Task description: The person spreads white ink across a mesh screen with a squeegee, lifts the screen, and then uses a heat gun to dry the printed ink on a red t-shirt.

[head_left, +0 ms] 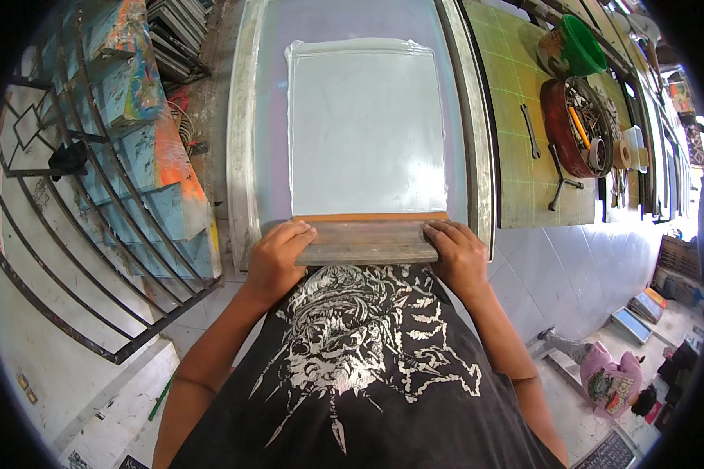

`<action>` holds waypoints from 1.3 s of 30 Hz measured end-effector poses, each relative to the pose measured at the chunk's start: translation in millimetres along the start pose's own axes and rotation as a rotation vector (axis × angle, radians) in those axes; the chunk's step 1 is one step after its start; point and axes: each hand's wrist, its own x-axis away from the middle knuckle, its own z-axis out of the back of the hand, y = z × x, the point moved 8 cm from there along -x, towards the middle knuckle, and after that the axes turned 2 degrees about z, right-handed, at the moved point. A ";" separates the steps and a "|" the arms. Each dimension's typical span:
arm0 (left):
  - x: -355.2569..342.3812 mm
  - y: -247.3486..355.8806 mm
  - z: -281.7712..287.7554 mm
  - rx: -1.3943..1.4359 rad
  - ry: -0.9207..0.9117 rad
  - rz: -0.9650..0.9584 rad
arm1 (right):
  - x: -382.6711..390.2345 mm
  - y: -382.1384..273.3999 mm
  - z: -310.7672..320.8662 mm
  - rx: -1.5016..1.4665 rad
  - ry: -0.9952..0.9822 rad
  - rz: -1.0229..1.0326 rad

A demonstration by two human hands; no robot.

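Note:
Both my hands grip a wide squeegee (368,241) with a grey handle and an orange-brown blade edge. My left hand (280,252) is closed round its left end, and my right hand (458,252) round its right end. The blade rests at the near side of a pale grey-white ink layer (368,125), which spreads as a rectangle over the mesh. Thicker ridges of ink line its far and left edges. Around it stands the screen frame (246,117), a metal-grey border with bluish-purple mesh inside. What lies under the screen is hidden.
To the right, a green gridded board (516,70) carries a wrench (530,131), a red round tub (563,129) of tools and a green bucket (583,47). At left are a black metal railing (164,332) and paint-stained blue steps (149,211). A person in pink (612,379) is at lower right.

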 end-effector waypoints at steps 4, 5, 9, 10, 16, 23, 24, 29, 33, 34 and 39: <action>-42.4 -19.3 1.5 -0.073 -0.024 -0.026 | -42.6 22.4 -2.4 0.006 -0.017 0.031; -55.5 -25.9 2.7 -0.062 -0.014 -0.031 | -55.5 28.5 -2.0 0.013 -0.006 0.040; -119.7 -59.6 6.4 -0.079 0.056 -0.084 | -115.4 63.9 -8.7 0.015 0.000 0.075; -136.9 -65.5 8.7 -0.091 0.067 -0.105 | -129.9 74.4 -12.4 0.025 -0.002 0.075; -236.1 -110.2 23.9 -0.081 0.100 -0.050 | -223.1 132.0 -27.7 0.113 0.054 0.035; -277.9 -99.1 68.9 -0.045 0.036 0.142 | -282.1 127.0 21.1 0.096 -0.089 0.006; -258.6 -84.0 80.5 -0.030 0.113 0.078 | -270.4 110.3 38.2 0.111 -0.049 0.018; -130.0 -37.4 63.5 0.020 0.061 -0.018 | -143.6 38.1 54.9 0.148 -0.062 0.010; -31.5 -1.0 21.1 0.059 -0.048 -0.008 | -33.5 4.2 35.6 0.046 -0.106 -0.051; -15.5 3.0 12.5 0.083 -0.072 0.035 | -19.1 -4.0 33.1 0.003 -0.084 -0.051; 3.7 1.1 -8.9 0.066 -0.041 0.015 | 5.8 -2.0 5.8 -0.010 0.008 -0.016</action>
